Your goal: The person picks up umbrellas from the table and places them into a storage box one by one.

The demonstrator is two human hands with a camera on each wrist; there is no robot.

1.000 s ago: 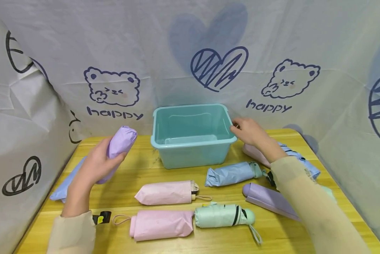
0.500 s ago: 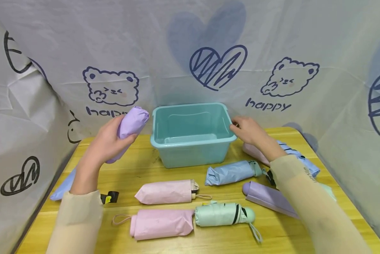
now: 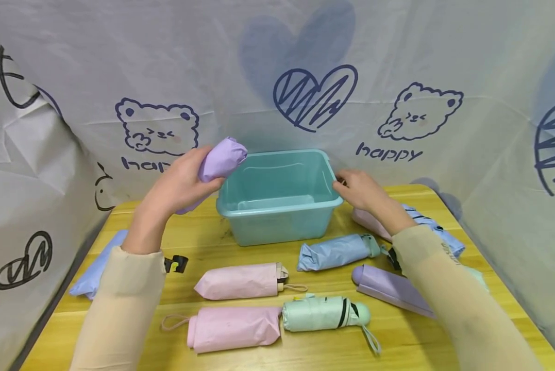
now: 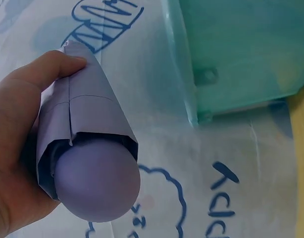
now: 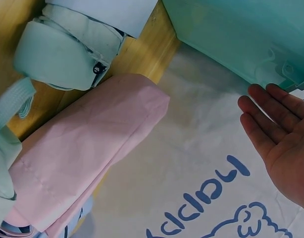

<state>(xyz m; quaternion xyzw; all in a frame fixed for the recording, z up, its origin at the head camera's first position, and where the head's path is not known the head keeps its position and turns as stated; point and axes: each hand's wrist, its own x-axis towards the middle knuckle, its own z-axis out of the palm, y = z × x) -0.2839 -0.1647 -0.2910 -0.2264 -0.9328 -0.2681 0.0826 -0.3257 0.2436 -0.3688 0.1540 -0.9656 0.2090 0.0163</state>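
My left hand (image 3: 177,180) grips a folded lilac umbrella (image 3: 222,158), raised at the left rim of a teal plastic bin (image 3: 279,224). In the left wrist view the umbrella's round knob (image 4: 98,179) faces the camera, with the thumb lying along the sleeve. My right hand (image 3: 359,189) holds the bin's right rim, thumb at the edge. In the right wrist view its fingers (image 5: 271,119) reach the bin's outer wall, fairly straight, and the thumb is hidden. Nothing shows inside the bin.
Folded umbrellas lie about the wooden table (image 3: 180,288): pale pink (image 3: 237,282), pink (image 3: 235,329), mint (image 3: 314,314), blue (image 3: 335,252), purple (image 3: 393,291) and a blue one (image 3: 98,268) at left. More lie partly under the right arm. A printed cloth (image 3: 240,62) hangs behind.
My left hand has carried the lilac umbrella up and to the right, from beside the left blue umbrella to the bin's left rim. The right hand has stayed at the bin's right rim.
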